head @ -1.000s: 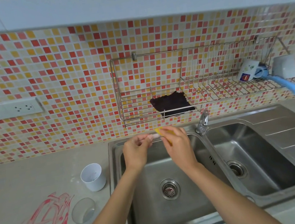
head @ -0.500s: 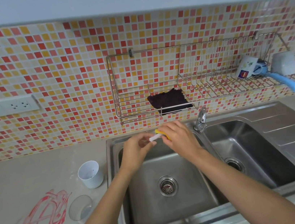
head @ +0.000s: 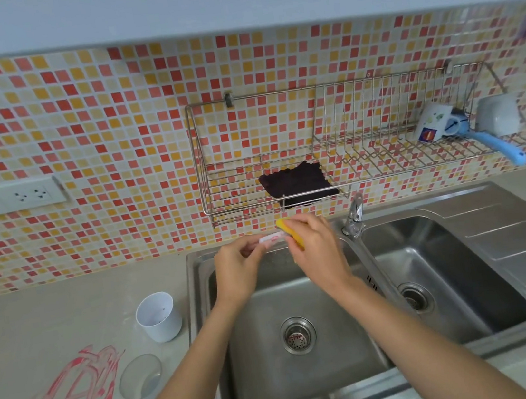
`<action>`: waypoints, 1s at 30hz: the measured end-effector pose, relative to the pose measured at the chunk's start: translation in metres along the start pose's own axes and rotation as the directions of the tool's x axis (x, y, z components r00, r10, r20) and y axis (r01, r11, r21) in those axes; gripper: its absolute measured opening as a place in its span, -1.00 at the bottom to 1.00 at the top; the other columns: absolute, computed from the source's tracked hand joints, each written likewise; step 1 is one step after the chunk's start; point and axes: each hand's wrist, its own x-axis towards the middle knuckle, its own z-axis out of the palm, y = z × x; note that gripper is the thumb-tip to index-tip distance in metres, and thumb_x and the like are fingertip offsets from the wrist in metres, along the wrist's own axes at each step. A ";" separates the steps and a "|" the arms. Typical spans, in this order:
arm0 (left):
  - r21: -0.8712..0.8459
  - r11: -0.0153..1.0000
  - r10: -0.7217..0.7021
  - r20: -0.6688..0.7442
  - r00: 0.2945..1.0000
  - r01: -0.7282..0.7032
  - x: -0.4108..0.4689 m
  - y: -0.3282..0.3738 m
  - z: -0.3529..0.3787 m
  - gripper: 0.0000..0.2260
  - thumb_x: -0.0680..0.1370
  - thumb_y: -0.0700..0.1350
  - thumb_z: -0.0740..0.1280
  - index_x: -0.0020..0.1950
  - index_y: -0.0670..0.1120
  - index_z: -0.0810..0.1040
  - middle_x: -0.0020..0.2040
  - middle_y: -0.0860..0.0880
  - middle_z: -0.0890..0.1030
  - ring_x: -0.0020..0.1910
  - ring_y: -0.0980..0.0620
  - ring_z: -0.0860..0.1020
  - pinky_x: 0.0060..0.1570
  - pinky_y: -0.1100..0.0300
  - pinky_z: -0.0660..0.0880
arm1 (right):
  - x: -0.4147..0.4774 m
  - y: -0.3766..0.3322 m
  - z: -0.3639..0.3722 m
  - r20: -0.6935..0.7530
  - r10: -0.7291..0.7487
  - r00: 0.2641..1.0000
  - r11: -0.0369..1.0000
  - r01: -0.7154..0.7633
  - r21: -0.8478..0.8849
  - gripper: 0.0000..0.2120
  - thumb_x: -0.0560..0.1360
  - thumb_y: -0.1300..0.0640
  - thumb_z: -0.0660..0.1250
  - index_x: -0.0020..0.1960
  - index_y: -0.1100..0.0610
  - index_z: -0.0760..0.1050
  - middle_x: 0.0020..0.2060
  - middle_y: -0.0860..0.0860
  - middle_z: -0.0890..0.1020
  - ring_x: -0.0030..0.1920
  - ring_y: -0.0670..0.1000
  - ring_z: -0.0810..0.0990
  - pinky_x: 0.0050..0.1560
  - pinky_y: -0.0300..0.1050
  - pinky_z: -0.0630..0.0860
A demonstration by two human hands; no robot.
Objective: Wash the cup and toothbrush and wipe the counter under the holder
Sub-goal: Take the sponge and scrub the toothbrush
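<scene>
Stainless steel of the double sink (head: pixel 441 204) lies beneath both hands, likely to catch drips. Just left, the white cup (head: pixel 159 317) stands upright, awaiting washing. The right hand (head: pixel 319 252) grips a yellow sponge (head: pixel 290 232) against the toothbrush (head: pixel 272 238), pinched level by the left hand (head: pixel 236 272).

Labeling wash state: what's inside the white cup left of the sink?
White cup: a few dark specks and a faint pinkish mark inside, no object. Near inner wall hidden by its rim.
</scene>
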 end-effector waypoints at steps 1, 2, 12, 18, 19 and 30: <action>-0.076 0.996 -0.056 0.006 0.998 0.056 0.000 -0.001 0.002 -0.89 0.50 -0.12 0.46 0.01 -0.05 0.72 -0.14 0.08 0.73 -0.09 0.14 0.67 0.02 0.24 0.58 | -0.005 -0.007 0.002 -0.009 -0.009 1.000 1.000 0.009 0.028 -0.68 0.45 0.27 0.42 0.20 0.15 0.59 0.07 0.04 0.59 0.06 0.06 0.52 0.13 -0.06 0.51; -0.140 0.984 -0.108 0.017 0.994 0.109 0.001 -0.003 0.003 -0.89 0.50 -0.13 0.46 0.00 -0.06 0.72 -0.13 0.05 0.73 -0.07 0.08 0.68 0.07 0.13 0.60 | -0.009 -0.013 0.004 -0.004 -0.052 0.999 0.998 0.052 0.039 -0.68 0.45 0.28 0.40 0.21 0.16 0.58 0.07 0.04 0.58 0.07 0.05 0.51 0.14 -0.09 0.50; -0.492 0.772 -0.442 0.040 0.896 0.402 -0.003 -0.001 0.013 -0.92 0.50 -0.17 0.45 -0.04 -0.11 0.71 -0.16 -0.08 0.73 -0.13 -0.02 0.66 0.06 0.09 0.61 | -0.022 -0.023 0.012 -0.005 -0.080 0.997 0.996 0.081 0.044 -0.69 0.49 0.29 0.38 0.23 0.19 0.58 0.09 0.05 0.59 0.08 0.08 0.50 0.12 -0.11 0.51; -0.537 0.701 -0.524 0.059 0.850 0.469 -0.006 0.000 0.017 -0.85 0.52 -0.16 0.43 0.03 -0.18 0.70 -0.13 -0.10 0.73 -0.17 0.05 0.67 -0.02 0.19 0.63 | -0.024 -0.022 0.011 -0.044 -0.020 0.999 0.998 0.022 0.052 -0.70 0.48 0.28 0.41 0.21 0.17 0.59 0.07 0.05 0.60 0.07 0.06 0.50 0.11 -0.10 0.51; -0.540 0.697 -0.528 0.059 0.847 0.472 -0.005 -0.001 0.016 -0.86 0.52 -0.15 0.43 0.03 -0.18 0.70 -0.11 -0.11 0.73 -0.13 0.01 0.67 0.02 0.14 0.62 | -0.026 -0.024 0.011 -0.035 -0.082 0.996 0.996 0.083 0.045 -0.70 0.48 0.27 0.40 0.21 0.17 0.59 0.07 0.05 0.61 0.07 0.06 0.50 0.11 -0.14 0.50; -0.464 0.713 -0.509 0.173 0.843 0.525 -0.006 0.008 0.019 -0.84 0.58 -0.02 0.36 -0.11 -0.05 0.67 -0.18 0.03 0.66 -0.14 0.09 0.53 0.04 0.15 0.50 | -0.019 -0.008 0.003 -0.098 -0.104 0.990 0.995 0.103 -0.013 -0.69 0.43 0.26 0.46 0.16 0.11 0.62 0.07 0.03 0.61 0.07 0.03 0.49 0.10 -0.10 0.50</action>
